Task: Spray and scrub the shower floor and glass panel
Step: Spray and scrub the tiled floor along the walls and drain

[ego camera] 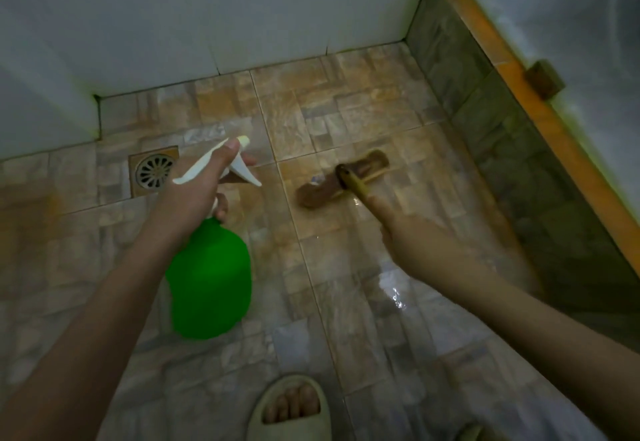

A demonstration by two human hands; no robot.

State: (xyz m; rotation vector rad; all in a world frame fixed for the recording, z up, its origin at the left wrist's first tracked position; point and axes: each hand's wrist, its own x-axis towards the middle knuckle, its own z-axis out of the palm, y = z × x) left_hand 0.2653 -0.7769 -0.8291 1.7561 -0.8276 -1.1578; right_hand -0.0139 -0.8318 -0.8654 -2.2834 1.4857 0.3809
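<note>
My left hand (197,194) grips the white trigger head of a green spray bottle (211,284), held above the tiled shower floor (346,118) with the nozzle pointing toward the far wall. My right hand (412,236) holds the yellowish handle of a scrub brush (341,177). Its brown bristle head rests on the floor tiles just ahead of that hand and looks blurred. The floor near my right hand is wet and shiny.
A round metal drain (154,173) sits in the floor at the left, near the white tiled wall (207,7). A raised tiled curb with an orange strip (540,111) runs along the right side. My foot in a pale slipper (291,409) stands at the bottom.
</note>
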